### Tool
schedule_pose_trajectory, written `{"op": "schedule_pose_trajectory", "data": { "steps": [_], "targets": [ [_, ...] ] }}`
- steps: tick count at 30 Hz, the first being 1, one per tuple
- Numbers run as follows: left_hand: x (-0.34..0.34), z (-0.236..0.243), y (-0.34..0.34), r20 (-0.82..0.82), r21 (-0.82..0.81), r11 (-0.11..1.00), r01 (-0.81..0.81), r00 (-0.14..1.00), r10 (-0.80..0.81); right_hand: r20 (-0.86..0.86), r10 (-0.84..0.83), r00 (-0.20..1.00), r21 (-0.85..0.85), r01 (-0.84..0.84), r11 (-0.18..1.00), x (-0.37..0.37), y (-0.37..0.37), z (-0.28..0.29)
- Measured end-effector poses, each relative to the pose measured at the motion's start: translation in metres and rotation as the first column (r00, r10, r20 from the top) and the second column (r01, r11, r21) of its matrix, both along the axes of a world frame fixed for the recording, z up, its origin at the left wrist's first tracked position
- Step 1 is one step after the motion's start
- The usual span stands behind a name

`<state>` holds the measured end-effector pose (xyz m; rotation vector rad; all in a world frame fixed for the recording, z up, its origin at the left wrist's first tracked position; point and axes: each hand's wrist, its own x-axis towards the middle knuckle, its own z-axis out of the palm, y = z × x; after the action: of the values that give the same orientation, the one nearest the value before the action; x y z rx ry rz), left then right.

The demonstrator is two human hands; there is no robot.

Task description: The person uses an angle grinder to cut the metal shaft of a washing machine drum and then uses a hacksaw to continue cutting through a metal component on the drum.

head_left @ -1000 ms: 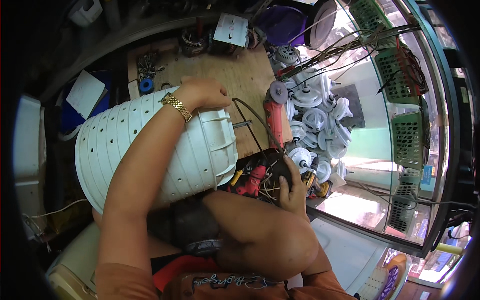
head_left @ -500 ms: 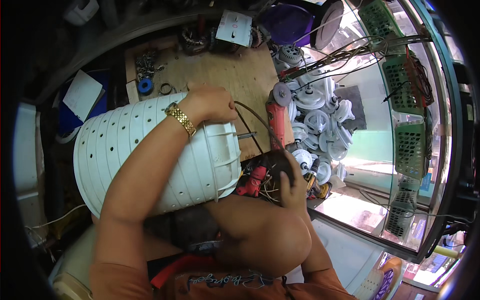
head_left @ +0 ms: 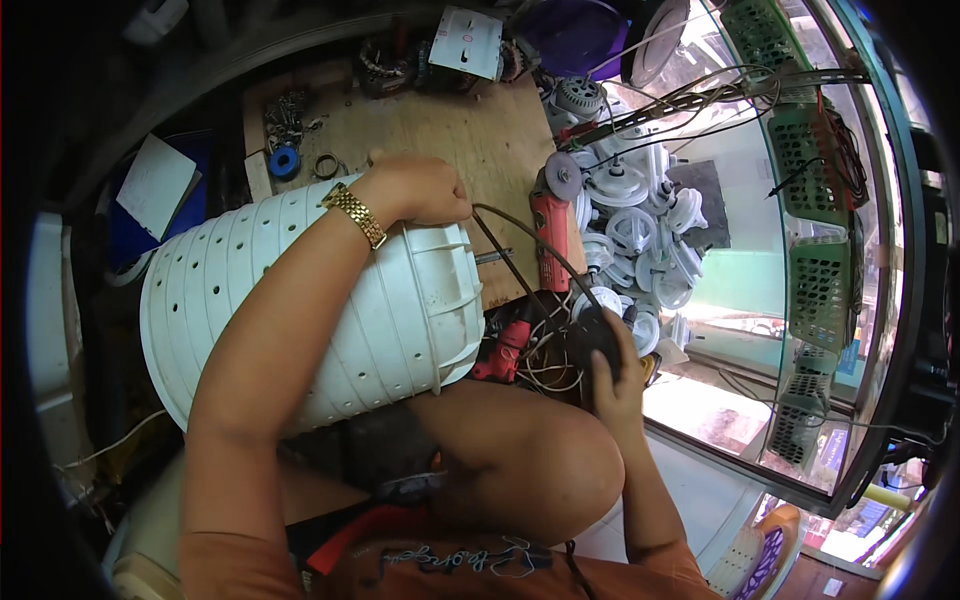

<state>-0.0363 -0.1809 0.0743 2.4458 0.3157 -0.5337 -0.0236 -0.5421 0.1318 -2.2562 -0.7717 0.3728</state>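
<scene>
So, far left, we've got a white card (head_left: 155, 190) lying on something blue (head_left: 194, 210), off past the left edge of the worktop (head_left: 480, 150). Next comes the big one: a white tub (head_left: 390, 340), ribbed and full of little holes, tipped on its side across the near left part of the worktop, finned end facing right. Up in the far left corner there's a messy heap of screws (head_left: 288, 120), with a blue ring (head_left: 275, 165) and a plain metal ring (head_left: 317, 167) just nearer to us.

Our left hand (head_left: 425, 190), gold watch (head_left: 355, 215) on the wrist, rests at the top of the tub's finned end. Its grip is curled into a loose fist; a brown cable (head_left: 520, 223) runs right up to the fingers, but we can't tell if they've actually got hold of it. Along the far edge sit a motor winding (head_left: 385, 62) and a white plate (head_left: 467, 42). A metal shaft (head_left: 494, 256) pokes out of the tub's right end.

Off the near edge we see a red power tool (head_left: 503, 352) beside tangled wires (head_left: 545, 370). A red grinder (head_left: 552, 235) lies along the right edge. Then our right hand (head_left: 622, 375): its grip is wrapped around a dark round piece (head_left: 590, 345), thumb on the near side. Past the right edge it's a pile of white wheels (head_left: 630, 230), then green baskets (head_left: 820, 285).
</scene>
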Motion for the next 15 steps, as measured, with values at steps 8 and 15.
{"op": "schedule_pose_trajectory", "data": {
  "steps": [8,15],
  "targets": [
    [0.023,0.004,-0.005,0.044,-0.053,0.998,0.034,0.999,-0.031,0.084,-0.111,0.99,0.17,0.096,0.981,0.029,0.056,-0.082],
    [0.003,-0.002,0.001,0.013,-0.011,1.0,0.015,1.0,-0.015,-0.053,-0.087,0.995,0.023,0.089,0.996,-0.021,-0.029,0.003]
  ]
}}
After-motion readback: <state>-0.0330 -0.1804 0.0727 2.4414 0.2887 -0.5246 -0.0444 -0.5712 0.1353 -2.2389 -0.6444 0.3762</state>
